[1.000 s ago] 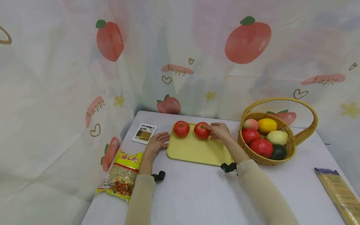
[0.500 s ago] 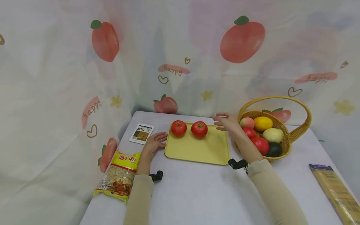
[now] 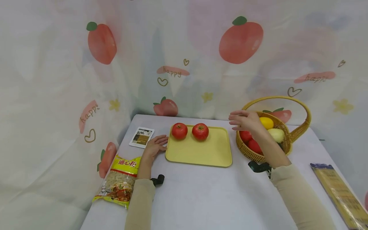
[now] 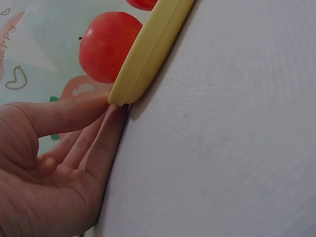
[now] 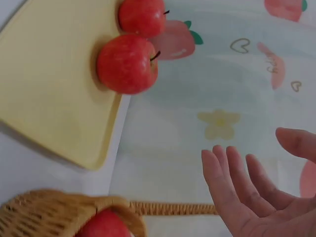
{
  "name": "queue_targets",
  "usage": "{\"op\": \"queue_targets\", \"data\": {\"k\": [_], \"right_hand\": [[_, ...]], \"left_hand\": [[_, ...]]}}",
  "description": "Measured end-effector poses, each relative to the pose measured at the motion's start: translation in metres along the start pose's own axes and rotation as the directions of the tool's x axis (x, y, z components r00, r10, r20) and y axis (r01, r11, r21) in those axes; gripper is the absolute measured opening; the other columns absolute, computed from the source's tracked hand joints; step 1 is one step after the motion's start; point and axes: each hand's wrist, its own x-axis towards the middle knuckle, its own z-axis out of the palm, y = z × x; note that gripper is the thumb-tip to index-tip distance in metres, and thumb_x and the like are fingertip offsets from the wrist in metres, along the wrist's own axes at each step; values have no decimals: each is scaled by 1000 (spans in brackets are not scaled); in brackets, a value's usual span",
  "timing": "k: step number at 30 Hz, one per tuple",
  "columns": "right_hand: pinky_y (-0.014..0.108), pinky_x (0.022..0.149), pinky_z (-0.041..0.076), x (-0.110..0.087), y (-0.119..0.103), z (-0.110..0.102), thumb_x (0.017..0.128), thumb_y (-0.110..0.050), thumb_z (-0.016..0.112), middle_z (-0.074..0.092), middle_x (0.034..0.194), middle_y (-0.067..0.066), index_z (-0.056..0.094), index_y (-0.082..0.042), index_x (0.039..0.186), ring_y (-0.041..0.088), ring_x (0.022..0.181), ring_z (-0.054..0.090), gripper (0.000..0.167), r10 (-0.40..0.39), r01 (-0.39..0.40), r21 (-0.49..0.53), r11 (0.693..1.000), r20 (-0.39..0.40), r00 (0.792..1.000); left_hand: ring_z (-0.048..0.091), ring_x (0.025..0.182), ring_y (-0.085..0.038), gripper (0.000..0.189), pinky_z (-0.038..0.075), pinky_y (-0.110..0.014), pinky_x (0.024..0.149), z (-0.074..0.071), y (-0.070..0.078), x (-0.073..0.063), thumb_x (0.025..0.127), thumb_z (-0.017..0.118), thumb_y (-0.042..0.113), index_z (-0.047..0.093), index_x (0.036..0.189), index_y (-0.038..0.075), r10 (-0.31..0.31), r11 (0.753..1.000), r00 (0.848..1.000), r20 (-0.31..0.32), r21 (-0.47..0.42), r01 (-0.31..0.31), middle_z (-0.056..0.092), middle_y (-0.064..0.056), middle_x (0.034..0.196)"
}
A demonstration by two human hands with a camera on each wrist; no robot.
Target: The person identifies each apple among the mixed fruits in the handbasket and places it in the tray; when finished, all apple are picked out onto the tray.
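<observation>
Two red apples, a left one (image 3: 179,131) and a right one (image 3: 200,132), sit on the yellow tray (image 3: 198,153) near its far edge. My left hand (image 3: 154,147) lies at the tray's left side; in the left wrist view its thumb and a finger touch the tray rim (image 4: 143,59), fingers fairly straight. My right hand (image 3: 248,121) is raised over the left part of the wicker basket (image 3: 249,152), fingers extended and holding nothing. Inside the basket are a yellow fruit (image 3: 266,123), a pale green fruit (image 3: 276,135) and red fruit (image 3: 255,146), partly hidden by my right hand and forearm.
Left of the tray lie a white flat package (image 3: 141,137) and a yellow bag of pasta (image 3: 120,182), beside my left forearm. A long packet (image 3: 337,195) lies at the table's right edge. The basket's tall handle (image 3: 302,134) arches upward. A printed curtain hangs behind the table.
My right hand has let go of the right apple, leaving it on the tray, and has moved right to the basket. My left hand stays at the tray edge. The head view has shifted slightly.
</observation>
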Motion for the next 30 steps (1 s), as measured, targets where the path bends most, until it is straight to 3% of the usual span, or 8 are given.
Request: {"op": "queue_targets", "data": {"k": [6, 13, 17, 20, 24, 30], "right_hand": [[40, 93, 59, -8, 4, -22, 105, -35, 63, 69, 128, 8, 49, 2, 150, 5, 95, 74, 60, 2, -3, -42, 999, -16, 1000], [38, 86, 62, -13, 12, -44, 105, -33, 62, 71, 101, -13, 46, 4, 152, 1, 87, 73, 62, 31, -33, -74, 997, -20, 999], [43, 89, 61, -14, 17, -57, 105, -41, 61, 71, 124, 10, 49, 5, 148, 5, 92, 74, 64, 61, -63, -160, 985, -19, 998], [46, 94, 59, -13, 22, -68, 103, -47, 62, 64, 138, 20, 51, 3, 148, 16, 104, 74, 67, 101, -100, -215, 971, -4, 995], [48, 94, 59, -12, 34, -87, 99, -49, 67, 71, 128, 14, 51, 3, 146, 25, 109, 73, 71, 141, -131, -200, 971, 33, 989], [50, 95, 59, -16, 45, -100, 105, -41, 60, 65, 132, 17, 39, 10, 151, 15, 97, 72, 71, 186, -172, -204, 964, 54, 981]], "left_hand": [[59, 135, -30, 71, 57, -38, 99, 0, 0, -1, 81, 64, -28, 56, 146, 0, 13, 1000, 1000, 6, -5, -13, 62, -20, 144], [59, 135, -30, 72, 54, -40, 103, 1, 1, -2, 81, 64, -28, 56, 146, 1, 2, 1000, 1000, -3, -6, -2, 62, -20, 143], [59, 135, -29, 71, 53, -41, 104, 2, 1, -2, 81, 63, -28, 56, 146, 1, -5, 1000, 1000, 1, -9, 5, 62, -20, 144], [60, 134, -28, 71, 54, -40, 104, 1, 0, -1, 81, 64, -28, 57, 145, 1, -6, 1000, 1000, -5, -5, 6, 63, -19, 143], [59, 135, -30, 71, 54, -40, 103, 1, -1, -1, 81, 64, -28, 56, 146, 0, 8, 1000, 1000, 3, -7, -8, 62, -21, 144], [59, 135, -29, 70, 52, -38, 104, 1, 1, -2, 82, 64, -27, 55, 146, 1, -4, 1000, 1000, 15, -16, 4, 62, -20, 144]]}}
